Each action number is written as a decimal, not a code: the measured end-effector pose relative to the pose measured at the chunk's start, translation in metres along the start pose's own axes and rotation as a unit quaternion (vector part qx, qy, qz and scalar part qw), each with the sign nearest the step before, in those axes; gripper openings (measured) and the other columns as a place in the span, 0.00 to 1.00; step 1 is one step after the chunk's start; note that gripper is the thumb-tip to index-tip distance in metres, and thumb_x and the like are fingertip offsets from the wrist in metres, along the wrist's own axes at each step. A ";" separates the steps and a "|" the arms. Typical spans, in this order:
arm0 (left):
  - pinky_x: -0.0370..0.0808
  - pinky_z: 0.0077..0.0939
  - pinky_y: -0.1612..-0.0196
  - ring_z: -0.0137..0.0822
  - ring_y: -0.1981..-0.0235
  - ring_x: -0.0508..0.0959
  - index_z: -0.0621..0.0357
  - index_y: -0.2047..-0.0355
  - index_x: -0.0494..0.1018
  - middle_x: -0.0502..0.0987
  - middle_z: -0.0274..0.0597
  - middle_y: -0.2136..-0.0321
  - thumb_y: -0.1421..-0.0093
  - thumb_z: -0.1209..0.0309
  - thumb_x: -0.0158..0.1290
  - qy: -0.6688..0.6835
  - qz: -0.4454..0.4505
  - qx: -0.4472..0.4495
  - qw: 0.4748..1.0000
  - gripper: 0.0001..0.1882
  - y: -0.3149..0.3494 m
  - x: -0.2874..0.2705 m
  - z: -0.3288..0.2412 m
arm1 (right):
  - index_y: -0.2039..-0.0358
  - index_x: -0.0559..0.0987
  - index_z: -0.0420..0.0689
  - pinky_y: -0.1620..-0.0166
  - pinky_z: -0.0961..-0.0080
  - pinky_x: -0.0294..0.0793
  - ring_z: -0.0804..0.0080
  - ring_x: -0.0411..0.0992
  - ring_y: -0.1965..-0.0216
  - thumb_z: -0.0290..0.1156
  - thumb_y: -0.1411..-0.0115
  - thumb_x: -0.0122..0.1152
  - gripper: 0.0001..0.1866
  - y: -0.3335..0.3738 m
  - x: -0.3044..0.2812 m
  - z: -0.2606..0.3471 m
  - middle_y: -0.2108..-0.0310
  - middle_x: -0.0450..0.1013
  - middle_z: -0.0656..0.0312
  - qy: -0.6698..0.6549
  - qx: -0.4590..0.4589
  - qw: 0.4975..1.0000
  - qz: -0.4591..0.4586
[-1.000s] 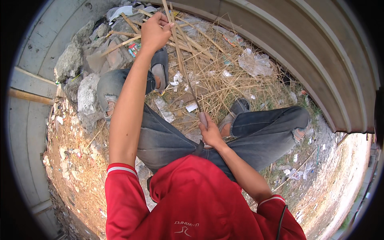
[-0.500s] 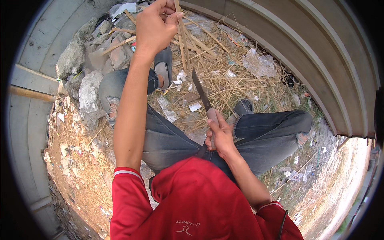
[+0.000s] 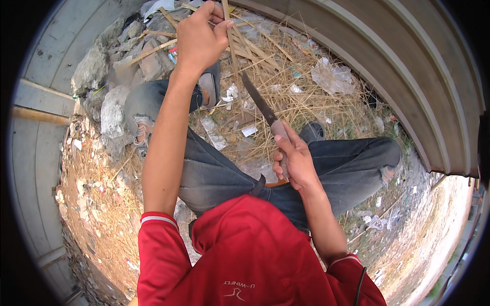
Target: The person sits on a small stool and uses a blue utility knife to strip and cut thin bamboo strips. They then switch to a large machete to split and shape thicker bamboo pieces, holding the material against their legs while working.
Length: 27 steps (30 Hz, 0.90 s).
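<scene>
My left hand [image 3: 200, 43], raised at the far side, pinches a thin bamboo strip [image 3: 231, 47] between thumb and fingers. The strip hangs down steeply, its upper end running out of the picture. A knife [image 3: 259, 101] with a long dark blade and a pale brown handle is gripped in my right hand [image 3: 295, 159], its thumb along the handle. The blade slants up and left, with its tip close to the strip's lower part; whether they touch I cannot tell. More bamboo pieces [image 3: 259, 57] lie on the ground beyond my left hand.
I sit on littered ground with my jeans-clad legs [image 3: 352, 166] bent outward. Grey rocks [image 3: 116, 109] are piled at the left. Dry straw, paper scraps and a clear plastic bag [image 3: 332, 76] lie ahead. A corrugated metal sheet [image 3: 398, 66] curves along the right, and grey panels [image 3: 38, 168] stand at the left.
My right hand has moved slightly up and to the right, bringing the knife tip up nearer the bamboo strip. My left hand has stayed almost in place, still holding the strip.
</scene>
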<state>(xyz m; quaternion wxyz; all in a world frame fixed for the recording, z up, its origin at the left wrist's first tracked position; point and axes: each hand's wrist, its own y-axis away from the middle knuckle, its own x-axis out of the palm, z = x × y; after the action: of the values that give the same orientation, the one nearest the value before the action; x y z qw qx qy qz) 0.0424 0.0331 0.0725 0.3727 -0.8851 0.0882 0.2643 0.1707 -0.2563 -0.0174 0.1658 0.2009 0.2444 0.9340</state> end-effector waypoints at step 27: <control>0.79 0.27 0.72 0.33 0.74 0.86 0.61 0.68 0.74 0.83 0.42 0.74 0.41 0.76 0.63 0.065 -0.072 -0.005 0.995 0.07 -0.015 -0.023 -0.008 | 0.25 0.51 0.47 0.85 0.75 0.62 0.72 0.66 0.86 0.34 0.31 0.55 0.38 -0.014 -0.015 -0.018 0.78 0.66 0.65 -0.043 0.056 0.996 -0.047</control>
<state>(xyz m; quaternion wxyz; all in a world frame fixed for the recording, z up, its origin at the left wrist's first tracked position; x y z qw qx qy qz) 0.0317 0.0376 0.0985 0.3798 -0.9062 0.0472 0.1797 0.1785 -0.2575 -0.0432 0.2085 0.2385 0.2985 0.9003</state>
